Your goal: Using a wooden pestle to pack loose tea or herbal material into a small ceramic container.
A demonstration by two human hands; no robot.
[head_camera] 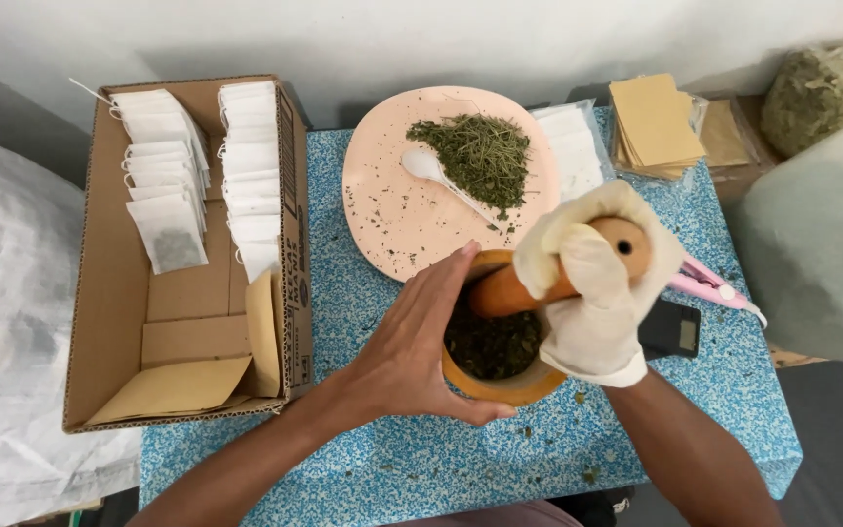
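A wooden mortar (519, 385) stands on the blue speckled table (636, 439), with dark ground herbs (495, 346) inside. My bare left hand (417, 346) wraps around the mortar's left side and steadies it. My right hand (592, 283), in a cream glove, grips a wooden pestle (500, 291) whose lower end dips into the mortar. Behind it lies a pink plate (392, 210) with a heap of dried green herbs (485, 151) and a white spoon (431, 168).
A cardboard box (109, 293) at the left holds rows of white filter bags (163, 166) and brown envelopes. Stacks of brown envelopes (656, 122) and white bags (573, 146) lie at the back right. A pink tool (709, 285) and a small black scale (670, 330) sit right of the mortar.
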